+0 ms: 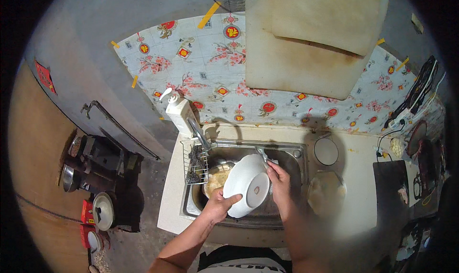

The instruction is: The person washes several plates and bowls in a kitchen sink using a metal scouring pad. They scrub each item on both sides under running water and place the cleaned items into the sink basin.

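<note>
Over the stainless steel sink (pixel 292 221), my left hand (pixel 219 204) grips the near left rim of a white ceramic bowl (pixel 241 183). The bowl is tilted, with its underside and foot ring facing up. My right hand (pixel 279 182) is at its right edge, holding a pale rag (pixel 263 154) that shows past the fingertips; its exact material is unclear. Beneath the bowl, in the sink's left part, a pale yellowish dish (pixel 217 179) is partly hidden. The curved metal faucet (pixel 198 132) reaches over the sink's back left corner.
A wire rack (pixel 195 162) with dark scrubbers hangs at the sink's left. Behind it stands a white pump bottle (pixel 179 115). On the counter (pixel 358 187) to the right are a dark-rimmed bowl (pixel 326 151) and a shadowed plate (pixel 326 192). Cables (pixel 412 93) hang at far right.
</note>
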{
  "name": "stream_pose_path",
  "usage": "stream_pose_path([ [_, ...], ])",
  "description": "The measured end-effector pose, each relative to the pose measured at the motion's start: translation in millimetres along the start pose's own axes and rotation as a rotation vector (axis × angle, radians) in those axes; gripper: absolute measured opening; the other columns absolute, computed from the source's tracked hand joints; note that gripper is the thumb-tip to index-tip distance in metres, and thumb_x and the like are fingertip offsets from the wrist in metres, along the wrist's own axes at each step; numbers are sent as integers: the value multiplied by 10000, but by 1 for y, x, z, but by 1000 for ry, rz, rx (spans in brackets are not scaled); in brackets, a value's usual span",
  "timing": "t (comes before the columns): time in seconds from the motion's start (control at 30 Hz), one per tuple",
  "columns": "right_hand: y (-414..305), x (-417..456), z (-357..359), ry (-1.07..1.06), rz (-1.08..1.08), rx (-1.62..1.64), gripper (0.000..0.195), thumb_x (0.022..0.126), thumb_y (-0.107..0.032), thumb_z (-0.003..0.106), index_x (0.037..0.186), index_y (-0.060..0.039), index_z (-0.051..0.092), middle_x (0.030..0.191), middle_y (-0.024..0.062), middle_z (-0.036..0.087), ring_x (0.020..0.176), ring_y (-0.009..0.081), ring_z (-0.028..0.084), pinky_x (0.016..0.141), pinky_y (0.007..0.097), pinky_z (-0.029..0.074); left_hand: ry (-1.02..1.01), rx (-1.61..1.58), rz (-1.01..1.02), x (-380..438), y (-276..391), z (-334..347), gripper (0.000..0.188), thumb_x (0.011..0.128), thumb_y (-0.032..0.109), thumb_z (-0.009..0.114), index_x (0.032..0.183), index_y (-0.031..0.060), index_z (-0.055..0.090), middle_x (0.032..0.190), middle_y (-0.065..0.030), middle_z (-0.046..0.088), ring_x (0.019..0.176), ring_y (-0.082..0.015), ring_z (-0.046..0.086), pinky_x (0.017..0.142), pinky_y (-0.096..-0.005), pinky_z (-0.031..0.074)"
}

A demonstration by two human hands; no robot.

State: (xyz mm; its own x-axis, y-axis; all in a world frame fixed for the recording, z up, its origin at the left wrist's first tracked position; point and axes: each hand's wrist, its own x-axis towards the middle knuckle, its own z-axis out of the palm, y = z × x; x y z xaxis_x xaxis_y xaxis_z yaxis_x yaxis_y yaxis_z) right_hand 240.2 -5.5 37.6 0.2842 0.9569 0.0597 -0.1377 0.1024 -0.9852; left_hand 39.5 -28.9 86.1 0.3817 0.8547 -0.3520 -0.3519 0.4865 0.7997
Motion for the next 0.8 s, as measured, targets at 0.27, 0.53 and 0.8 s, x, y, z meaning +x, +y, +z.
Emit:
stream_pose_path([
  [0.27, -46, -3, 28, -425, -949, -727, 244, 871, -17, 544, 1099, -17, 629, 1186, 164, 595, 1074, 330, 581, 905, 364, 477, -90, 13, 44, 5, -4, -9, 311, 846, 19, 653, 1147, -10, 581, 1039, -85, 660, 901, -160, 638, 788, -308, 524],
  [0.53, -44, -18, 35, -508, -938, -689, 280, 786, -9, 589, 1046, -70, 674, 1178, 140, 613, 1150, 290, 545, 962, 443, 416, 65, 56, 231, -2, -8, -2, 298, 849, 9, 644, 1142, -4, 591, 1013, -69, 661, 864, -146, 633, 762, -308, 523],
  [0.8, -45, -32, 50, -406, -840, -629, 319, 770, -32, 596, 1078, -77, 665, 1221, 129, 593, 1245, 287, 479, 1013, 451, 377, 32, 130, 73, 0, -9, -14, 325, 839, -59, 577, 1159, -4, 555, 1007, -52, 631, 859, -139, 607, 762, -305, 502],
])
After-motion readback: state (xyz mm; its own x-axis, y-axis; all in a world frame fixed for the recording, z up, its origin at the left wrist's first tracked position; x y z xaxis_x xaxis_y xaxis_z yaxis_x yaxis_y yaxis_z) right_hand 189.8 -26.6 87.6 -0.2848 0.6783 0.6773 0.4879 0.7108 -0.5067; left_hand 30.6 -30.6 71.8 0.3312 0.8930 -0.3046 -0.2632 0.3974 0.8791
